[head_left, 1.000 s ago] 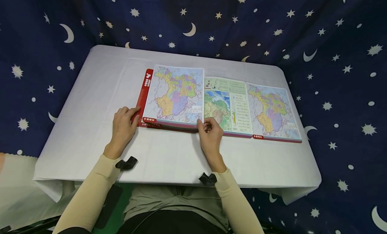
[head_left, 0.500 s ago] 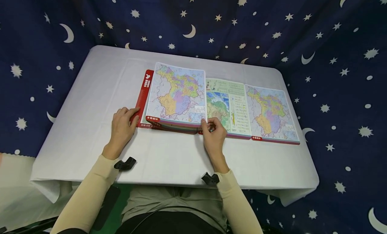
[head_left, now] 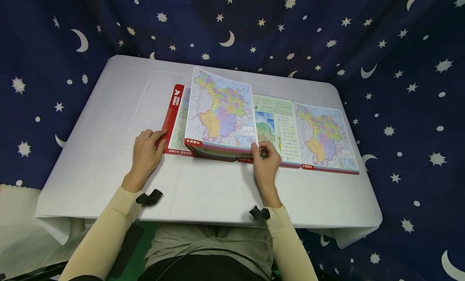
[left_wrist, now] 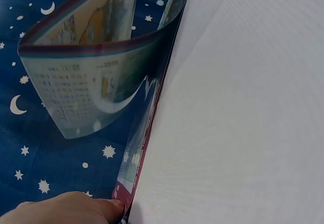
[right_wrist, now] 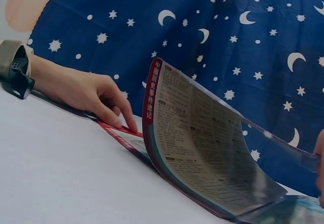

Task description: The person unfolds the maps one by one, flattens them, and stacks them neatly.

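Observation:
A folding map (head_left: 219, 111) of several stiff panels lies across the table, its colourful top panel lifted and bent over to the right. My right hand (head_left: 268, 162) pinches the lower right corner of that raised panel between thumb and fingers. In the right wrist view, the raised panel's underside (right_wrist: 197, 138) shows dense printed text, and part of my right hand (right_wrist: 321, 171) appears at the edge. My left hand (head_left: 146, 156) rests with its fingertips on the red border (head_left: 171, 118) of the leftmost panel, which lies flat. The left wrist view shows the panels curving up (left_wrist: 76, 89).
A white cloth covers the table (head_left: 203, 192). To the right, a green-and-blue panel (head_left: 285, 137) and another map panel (head_left: 323, 139) lie unfolded. A dark blue curtain (head_left: 247, 26) with stars and moons hangs behind. Black cameras (head_left: 149, 197) sit on both wrists.
My right hand has moved right, carrying the top panel up and rightward. More of the leftmost panel beneath now shows. My left hand has stayed on the red border.

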